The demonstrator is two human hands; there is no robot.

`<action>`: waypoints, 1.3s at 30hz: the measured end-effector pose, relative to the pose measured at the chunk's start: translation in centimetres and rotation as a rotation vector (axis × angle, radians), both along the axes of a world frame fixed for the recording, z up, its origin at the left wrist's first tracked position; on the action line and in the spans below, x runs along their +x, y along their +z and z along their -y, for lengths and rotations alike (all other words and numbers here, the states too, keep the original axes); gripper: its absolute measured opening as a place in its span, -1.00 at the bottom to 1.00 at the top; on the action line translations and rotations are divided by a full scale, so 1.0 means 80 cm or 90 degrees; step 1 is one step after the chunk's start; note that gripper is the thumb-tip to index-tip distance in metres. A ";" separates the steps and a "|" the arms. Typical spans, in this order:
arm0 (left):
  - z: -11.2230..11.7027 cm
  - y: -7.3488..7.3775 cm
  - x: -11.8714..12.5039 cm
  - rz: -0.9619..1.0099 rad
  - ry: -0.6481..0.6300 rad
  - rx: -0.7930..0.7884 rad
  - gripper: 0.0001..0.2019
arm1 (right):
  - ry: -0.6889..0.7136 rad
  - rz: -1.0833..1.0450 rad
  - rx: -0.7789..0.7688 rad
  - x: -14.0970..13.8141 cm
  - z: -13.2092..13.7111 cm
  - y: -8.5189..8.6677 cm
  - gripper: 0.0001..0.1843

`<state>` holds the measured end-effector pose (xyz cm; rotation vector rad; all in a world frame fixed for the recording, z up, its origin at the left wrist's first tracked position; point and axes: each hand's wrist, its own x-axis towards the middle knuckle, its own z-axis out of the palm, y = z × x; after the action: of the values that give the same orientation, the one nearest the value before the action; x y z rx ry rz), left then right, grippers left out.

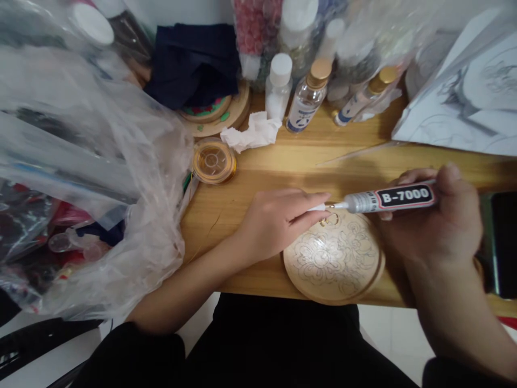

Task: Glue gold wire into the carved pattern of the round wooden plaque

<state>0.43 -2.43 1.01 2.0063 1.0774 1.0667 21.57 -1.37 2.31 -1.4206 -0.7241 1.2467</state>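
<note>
My right hand is wrapped round a B-7000 glue tube, its nozzle pointing left. In the thumb and fingers of my left hand is a small white cap, close to the nozzle tip; whether the two touch I cannot tell. Below both hands lies a round embroidery hoop with a flower pattern drawn in thin lines on its pale face. Gold-coloured wire pieces show at its upper edge, partly behind the nozzle and fingers.
A spool of golden wire and crumpled tissue lie beyond my left hand. Small bottles stand at the back. Plastic bags crowd the left side, a dark phone lies at the right, and a patterned paper leans behind.
</note>
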 end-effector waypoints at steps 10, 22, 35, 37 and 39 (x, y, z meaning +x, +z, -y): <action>-0.004 -0.005 0.000 -0.006 0.028 0.010 -0.85 | 0.024 -0.039 0.024 0.000 0.001 -0.002 -0.66; -0.009 -0.008 -0.003 -0.010 0.040 -0.043 -0.78 | 0.034 -0.058 -0.023 -0.009 0.005 -0.007 -0.60; -0.013 -0.005 -0.004 0.005 0.043 -0.077 -0.82 | 0.040 -0.069 -0.003 -0.003 0.003 -0.011 -0.55; -0.014 -0.006 -0.004 0.006 0.039 -0.071 -0.82 | 0.053 -0.073 0.003 -0.001 0.002 -0.011 -0.55; -0.016 -0.008 -0.004 0.001 0.039 -0.054 -0.83 | 0.088 -0.076 0.011 0.001 0.001 -0.009 -0.56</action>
<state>0.08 -1.14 0.41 1.9164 1.1700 1.0349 21.68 -1.47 1.56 -1.2886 -0.7598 1.4165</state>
